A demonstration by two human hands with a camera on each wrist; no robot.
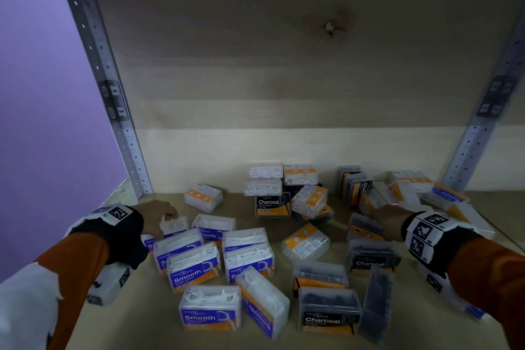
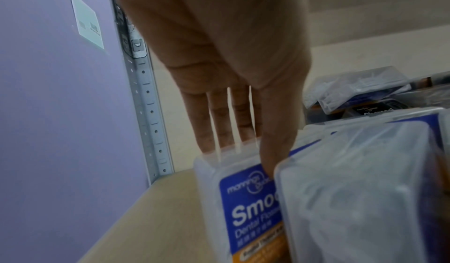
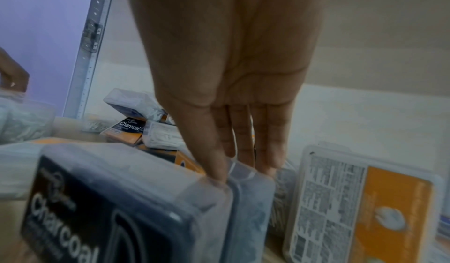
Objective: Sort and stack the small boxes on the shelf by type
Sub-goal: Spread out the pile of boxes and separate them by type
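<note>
Many small clear floss boxes lie scattered on the wooden shelf (image 1: 136,318). White-filled Smooth boxes (image 1: 196,267) with blue labels cluster at front left. Dark Charcoal boxes (image 1: 326,307) sit at front right. My left hand (image 1: 170,214) (image 2: 243,151) pinches an upright Smooth box (image 1: 174,226) (image 2: 243,199), thumb on its blue label and fingers behind it. My right hand (image 1: 375,214) (image 3: 246,169) pinches the top edge of a dark Charcoal box (image 1: 363,229) (image 3: 250,199), thumb in front and fingers behind. Another Charcoal box (image 3: 109,209) stands just in front of it.
A mixed heap of boxes (image 1: 284,188) is piled at the back centre, and more (image 1: 409,188) at the back right. An orange-backed box (image 3: 365,209) stands beside my right hand. Perforated metal posts (image 1: 125,134) (image 1: 477,134) flank the wooden back panel (image 1: 284,80). A purple wall (image 1: 42,94) lies to the left.
</note>
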